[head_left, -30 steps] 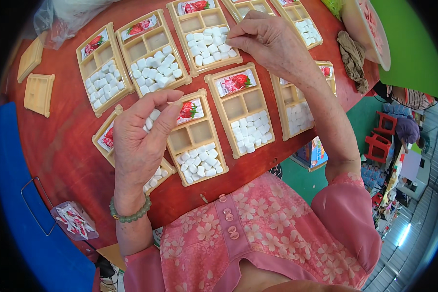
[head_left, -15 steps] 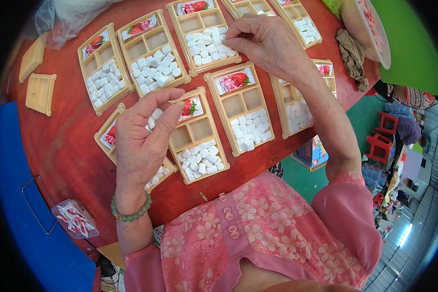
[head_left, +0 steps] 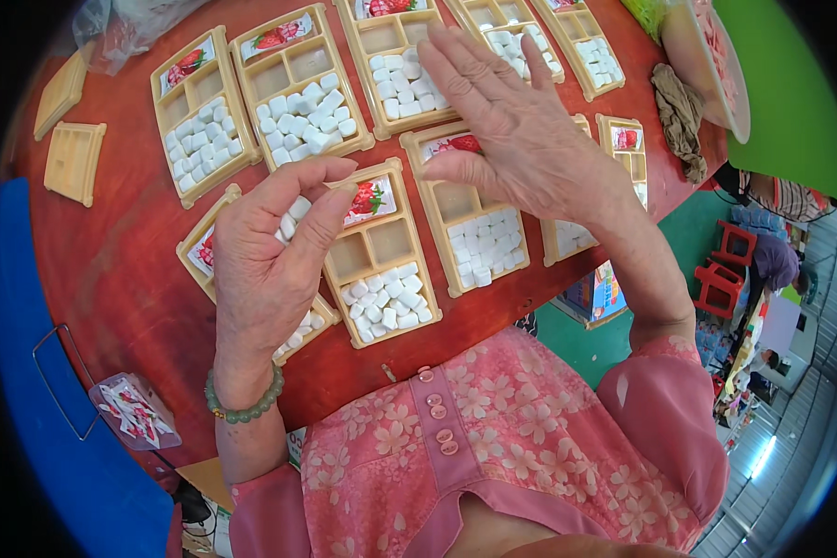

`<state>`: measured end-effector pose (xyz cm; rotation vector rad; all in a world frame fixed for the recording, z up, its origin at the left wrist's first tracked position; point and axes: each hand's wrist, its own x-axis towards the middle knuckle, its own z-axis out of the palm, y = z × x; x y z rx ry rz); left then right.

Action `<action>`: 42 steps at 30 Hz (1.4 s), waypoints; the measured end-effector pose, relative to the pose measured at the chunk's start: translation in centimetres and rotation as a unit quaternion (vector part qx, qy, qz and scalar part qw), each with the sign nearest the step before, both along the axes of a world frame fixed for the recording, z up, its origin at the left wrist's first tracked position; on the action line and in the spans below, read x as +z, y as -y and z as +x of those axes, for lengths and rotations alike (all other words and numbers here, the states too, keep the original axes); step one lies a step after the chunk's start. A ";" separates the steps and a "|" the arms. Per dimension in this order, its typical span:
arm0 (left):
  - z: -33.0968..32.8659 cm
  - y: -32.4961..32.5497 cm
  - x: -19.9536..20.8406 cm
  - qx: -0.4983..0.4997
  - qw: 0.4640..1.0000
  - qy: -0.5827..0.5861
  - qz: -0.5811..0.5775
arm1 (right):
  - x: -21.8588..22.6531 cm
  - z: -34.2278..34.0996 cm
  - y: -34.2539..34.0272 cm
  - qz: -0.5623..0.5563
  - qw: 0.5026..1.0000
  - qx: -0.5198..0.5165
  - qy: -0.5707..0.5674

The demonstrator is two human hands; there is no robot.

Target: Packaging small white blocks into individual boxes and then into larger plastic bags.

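My left hand (head_left: pixel 268 246) is curled round a few white mini marshmallows (head_left: pixel 293 216), which show between thumb and fingers. It is above the near-left trays and hides part of one. My right hand (head_left: pixel 521 139) is stretched flat, fingers apart, with nothing seen in it. Its fingertips are over the edge of the back-middle tray (head_left: pixel 378 39), and its thumb is over the strawberry packet (head_left: pixel 462 143) of the tray in front. Each beige compartment tray holds a strawberry-printed packet at its far end. White marshmallows (head_left: pixel 485 244) fill the large near compartments.
Several such trays stand in two rows on the red table (head_left: pixel 112 298). Two beige lids (head_left: pixel 73 163) lie at the left. A clear tub of sachets (head_left: pixel 138 411) sits at the lower left. At the right are a brown cloth (head_left: pixel 679 121) and a large bowl (head_left: pixel 727 70).
My right hand has gone from a pinch at the back-middle tray to flat, spread fingers, slightly nearer me. My left hand keeps its marshmallows and has hardly moved.
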<state>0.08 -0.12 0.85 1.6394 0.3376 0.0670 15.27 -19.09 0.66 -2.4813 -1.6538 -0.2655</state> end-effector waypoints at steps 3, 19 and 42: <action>0.0 0.0 0.0 0.001 1.000 0.006 0.002 | -0.7 -0.3 -0.1 -0.088 0.994 -0.006 -0.057; -0.5 0.1 0.5 0.000 0.999 0.001 -0.051 | -1.4 -1.7 -1.5 -0.022 0.995 -0.009 -0.095; 3.2 2.3 1.9 0.011 0.931 -0.030 -0.364 | 2.6 9.3 7.2 0.026 0.961 -0.164 -0.222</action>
